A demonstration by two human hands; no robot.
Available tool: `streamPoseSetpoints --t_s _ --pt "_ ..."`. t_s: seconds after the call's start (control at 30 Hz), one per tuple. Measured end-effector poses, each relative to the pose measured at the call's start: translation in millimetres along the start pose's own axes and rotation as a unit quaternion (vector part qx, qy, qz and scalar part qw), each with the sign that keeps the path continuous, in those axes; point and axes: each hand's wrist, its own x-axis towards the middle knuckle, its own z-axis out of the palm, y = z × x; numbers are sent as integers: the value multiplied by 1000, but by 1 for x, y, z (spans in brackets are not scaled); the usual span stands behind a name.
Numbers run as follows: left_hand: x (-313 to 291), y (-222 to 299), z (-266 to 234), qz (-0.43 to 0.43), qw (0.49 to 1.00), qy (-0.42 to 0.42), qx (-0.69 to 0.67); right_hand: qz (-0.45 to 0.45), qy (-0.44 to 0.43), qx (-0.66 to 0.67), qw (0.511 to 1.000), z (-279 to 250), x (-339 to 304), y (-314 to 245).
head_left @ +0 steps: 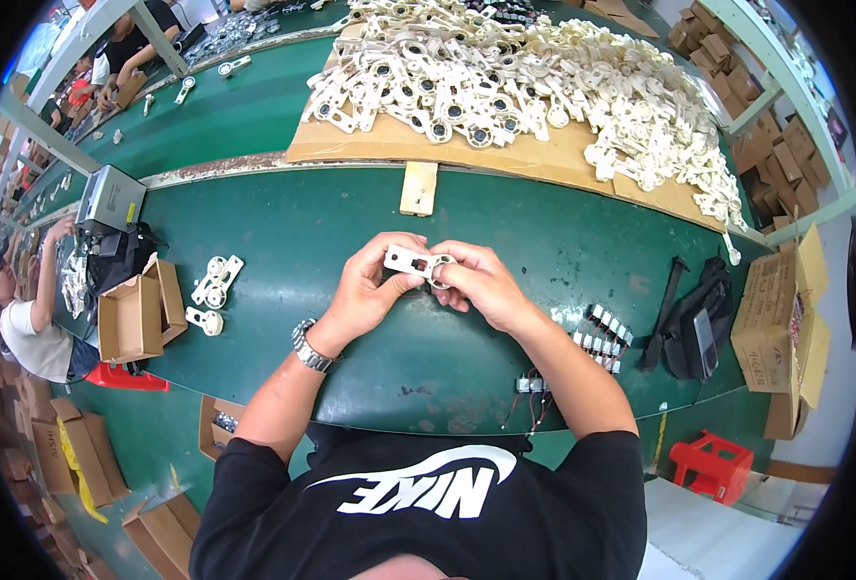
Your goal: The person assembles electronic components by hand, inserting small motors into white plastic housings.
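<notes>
Above the green table (351, 222), roughly at its middle, both hands meet on one cream plastic bracket (411, 261). Left hand (375, 285) pinches the flat end w/ thumb and fingers closed on it; a metal wristwatch (309, 346) sits on that wrist. Right hand (481, 282) is closed round the bracket's ring-shaped end, fingertips curled in on it. Bracket is held up off the table, approx level. Left of the hands on the table: a few finished brackets (213, 290) lying loose, and just beyond them an open cardboard box (136, 314). Further left, at the table's edge, a grey metal box (109, 198) and a black bag (118, 261) below it. Right of the hands, near the table's near edge: a row of small black-and-white parts (604, 338), plus some small wired parts (532, 387) closer to the person. Far side of the table: cardboard sheet (505, 155) piled w/ a big heap of cream brackets (544, 77); a small wooden block (419, 188) lies just in front of it. Right end of the table: black pouch (699, 333). Off the table's right end, a red stool (707, 466) on the floor. Another person (22, 319) works at the table's left end.
</notes>
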Motion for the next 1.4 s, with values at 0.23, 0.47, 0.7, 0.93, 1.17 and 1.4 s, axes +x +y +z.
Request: streamPoseSetpoints --t_s 0.23,0.47,0.7,0.93,1.17,1.4 --pt "-1 7 2 -32 998 37 -51 -126 74 -305 941 13 -10 -9" --pt "5 42 -11 -9 969 45 242 -23 112 -88 990 12 -18 -39" --pt "-56 105 -142 -213 579 119 778 57 61 -259 962 -36 28 -83" --pt "-97 79 -185 -276 528 142 790 -54 168 -140 974 -98 87 -128" --pt "-104 97 -187 -265 561 222 752 -198 -18 -542 817 -29 59 -75" --pt "-80 109 -198 -118 673 326 653 -205 -72 -647 731 32 -14 -15"
